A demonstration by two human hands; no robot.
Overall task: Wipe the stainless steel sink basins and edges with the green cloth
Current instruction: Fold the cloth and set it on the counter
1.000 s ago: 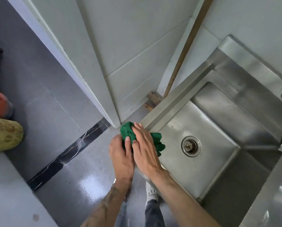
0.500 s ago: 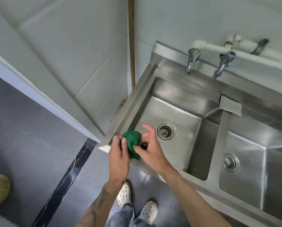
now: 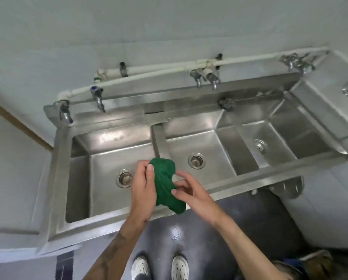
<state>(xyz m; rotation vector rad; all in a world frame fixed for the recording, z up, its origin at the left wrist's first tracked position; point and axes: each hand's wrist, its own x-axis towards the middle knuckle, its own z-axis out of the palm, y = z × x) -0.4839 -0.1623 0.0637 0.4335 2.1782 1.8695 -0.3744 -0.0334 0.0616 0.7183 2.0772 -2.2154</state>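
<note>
The green cloth (image 3: 166, 183) was bunched up in the air above the near edge of the steel sink (image 3: 225, 187), between the left basin (image 3: 108, 158) and the middle basin (image 3: 209, 150). The left hand (image 3: 144, 190) was wrapped around it, and the right hand (image 3: 191, 194) pinched its lower part with thumb and fingers. It looked like the cloth was being made ready, so the next move would be to press it flat on the steel and rub.

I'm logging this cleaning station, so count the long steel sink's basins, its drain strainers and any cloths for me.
Stainless steel sink basins: 3
Round metal drain strainers: 3
Crumpled green cloth: 1
Total: 7
</note>
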